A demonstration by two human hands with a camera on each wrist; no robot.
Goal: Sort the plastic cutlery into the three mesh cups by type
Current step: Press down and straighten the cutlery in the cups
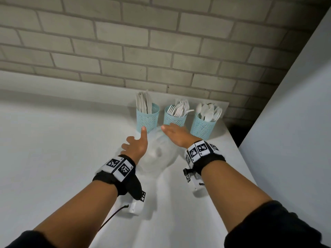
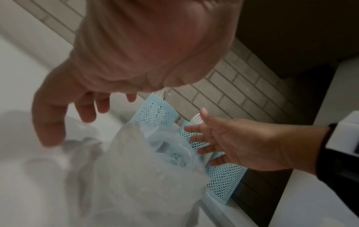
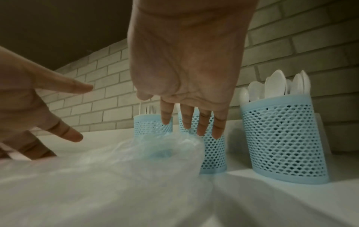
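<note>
Left hand (image 2: 108,64) close overhead, blurred, fingers (image 2: 49,122) spread and loosely bent, holding nothing. Right hand (image 2: 239,142) entering from right, fingers straight, fanned in front of middle mesh cup (image 2: 194,138). Crumpled clear plastic bag (image 2: 136,176) on white counter (image 2: 23,76), below both hands, overlapping cup bases. Three pale-blue mesh cups in row along grey brick wall (image 2: 242,95); fork tines (image 2: 196,117) showing above middle cup.

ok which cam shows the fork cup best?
Head view: the fork cup, middle of three, shows its rim and the tines above it. In the right wrist view the right hand's fingers cover its top. The left wrist view shows only blurred mesh and a few tines behind the right hand.
</note>
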